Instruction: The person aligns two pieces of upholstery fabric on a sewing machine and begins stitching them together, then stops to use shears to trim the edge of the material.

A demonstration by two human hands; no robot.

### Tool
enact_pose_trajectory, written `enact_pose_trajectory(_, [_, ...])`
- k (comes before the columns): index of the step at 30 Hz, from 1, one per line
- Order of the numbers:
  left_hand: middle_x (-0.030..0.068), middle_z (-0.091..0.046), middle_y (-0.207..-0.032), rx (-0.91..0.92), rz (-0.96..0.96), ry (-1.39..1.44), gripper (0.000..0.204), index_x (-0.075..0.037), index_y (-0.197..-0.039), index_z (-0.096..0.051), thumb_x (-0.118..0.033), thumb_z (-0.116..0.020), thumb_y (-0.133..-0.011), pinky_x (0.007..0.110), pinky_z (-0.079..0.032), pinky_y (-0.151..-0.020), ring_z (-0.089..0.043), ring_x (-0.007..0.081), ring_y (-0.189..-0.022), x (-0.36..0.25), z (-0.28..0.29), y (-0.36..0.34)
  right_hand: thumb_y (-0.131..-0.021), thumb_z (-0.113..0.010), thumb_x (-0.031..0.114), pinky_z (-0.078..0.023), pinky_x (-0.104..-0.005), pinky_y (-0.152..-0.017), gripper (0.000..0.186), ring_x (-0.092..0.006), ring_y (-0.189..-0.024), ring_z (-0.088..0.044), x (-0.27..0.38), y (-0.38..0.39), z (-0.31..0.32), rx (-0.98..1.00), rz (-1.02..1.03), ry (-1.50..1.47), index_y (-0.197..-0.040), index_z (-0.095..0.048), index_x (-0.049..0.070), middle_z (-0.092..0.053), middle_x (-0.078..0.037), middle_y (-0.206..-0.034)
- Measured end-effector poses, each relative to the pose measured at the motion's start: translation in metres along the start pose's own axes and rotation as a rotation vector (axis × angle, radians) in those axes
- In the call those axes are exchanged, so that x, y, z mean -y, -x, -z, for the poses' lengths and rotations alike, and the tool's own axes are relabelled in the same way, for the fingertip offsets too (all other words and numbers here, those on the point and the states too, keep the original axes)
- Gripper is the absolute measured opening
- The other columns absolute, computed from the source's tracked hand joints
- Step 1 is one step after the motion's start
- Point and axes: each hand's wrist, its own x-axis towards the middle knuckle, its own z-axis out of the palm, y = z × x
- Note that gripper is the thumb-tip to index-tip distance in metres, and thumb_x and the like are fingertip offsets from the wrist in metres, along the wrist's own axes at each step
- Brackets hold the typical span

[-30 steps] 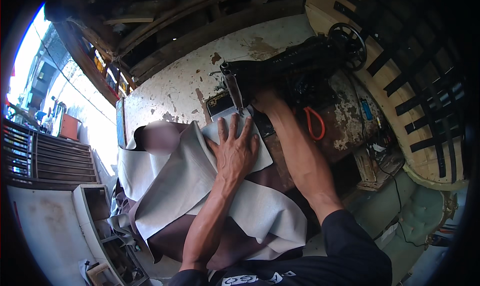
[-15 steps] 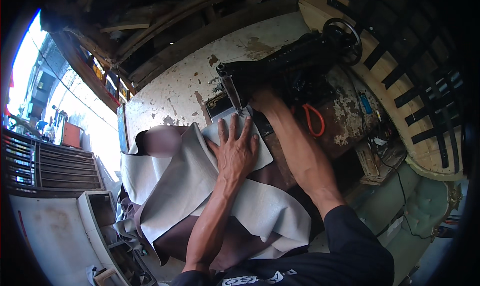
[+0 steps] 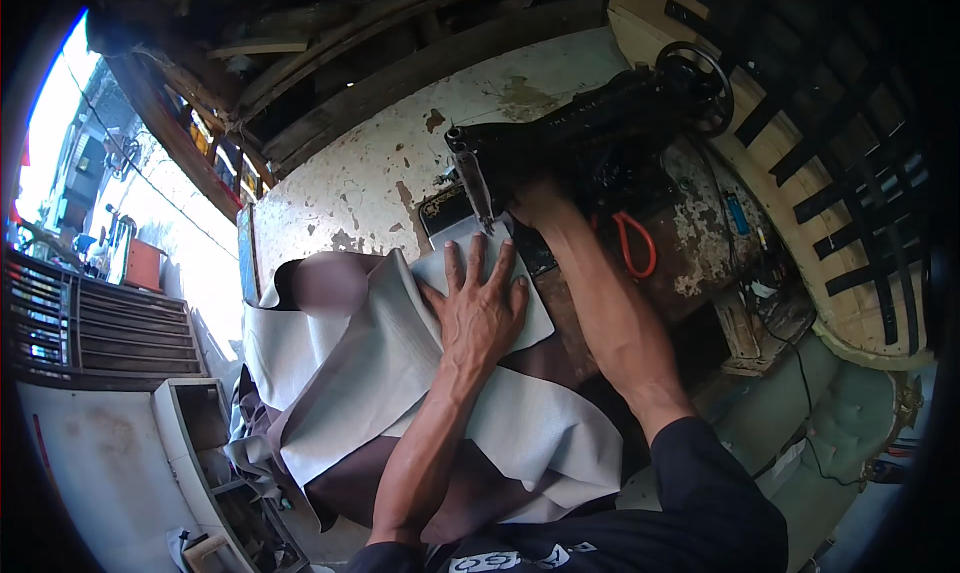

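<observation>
A black sewing machine [image 3: 560, 138] stands on a worn table, its needle end over a pale grey sheet of upholstery material [image 3: 525, 323]. My left hand [image 3: 478, 308] lies flat on that sheet, fingers spread, with the fingertips just in front of the presser foot [image 3: 488, 225]. Beyond the needle, my right hand [image 3: 540, 205] reaches under the machine's arm at the sheet's far right edge. Shadow and blur hide its fingers. The rest of the material, grey on one face and dark brown on the other, drapes in folds toward me and to the left.
An orange-red loop handle [image 3: 640, 245] and a small blue item [image 3: 737, 214] lie right of my right forearm. A wooden frame with black webbing [image 3: 850, 223] leans at the right, above green tufted upholstery [image 3: 840, 413]. The table's peeling surface [image 3: 340, 193] extends to the left.
The machine, the sheet beneath it and both hands appear slightly lower and further right in the view. The hands keep nearly the same places relative to the needle.
</observation>
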Motion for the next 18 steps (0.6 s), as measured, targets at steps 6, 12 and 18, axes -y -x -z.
enact_pose_trajectory(6, [0.015, -0.038, -0.166, -0.017, -0.059, 0.007, 0.056, -0.027, -0.155, -0.05, -0.041, -0.057, -0.1, 0.085, -0.015, -0.111, -0.026, 0.0488, -0.154, -0.009, -0.002, -0.015, -0.094, -0.06, 0.014, -0.03, -0.038, -0.126, 0.072, -0.0282, -0.152, -0.035, -0.041, -0.02, -0.047, -0.172, -0.026, -0.41, -0.162, -0.034, 0.013, -0.036, -0.013, -0.166])
enact_pose_trajectory(12, [0.0174, -0.042, -0.162, -0.089, -0.059, -0.015, 0.054, -0.03, -0.151, -0.055, -0.043, -0.061, -0.098, 0.086, -0.014, -0.109, -0.031, 0.049, -0.152, 0.018, -0.003, -0.016, -0.094, -0.064, 0.023, -0.031, -0.0428, -0.125, 0.072, -0.0278, -0.151, -0.037, 0.005, 0.001, -0.011, -0.03, 0.013, 0.387, -0.16, -0.038, 0.01, -0.037, -0.017, -0.165])
enact_pose_trajectory(18, [0.0186, -0.045, -0.158, -0.168, -0.131, -0.038, 0.048, -0.026, -0.141, -0.065, -0.038, -0.067, -0.095, 0.079, -0.022, -0.113, -0.036, 0.0462, -0.149, 0.017, -0.009, -0.026, -0.095, -0.065, 0.032, -0.05, -0.0489, -0.1, 0.049, -0.0333, -0.117, -0.066, 0.0, 0.022, 0.003, -0.217, -0.14, -0.571, -0.136, -0.061, 0.006, -0.066, -0.02, -0.13])
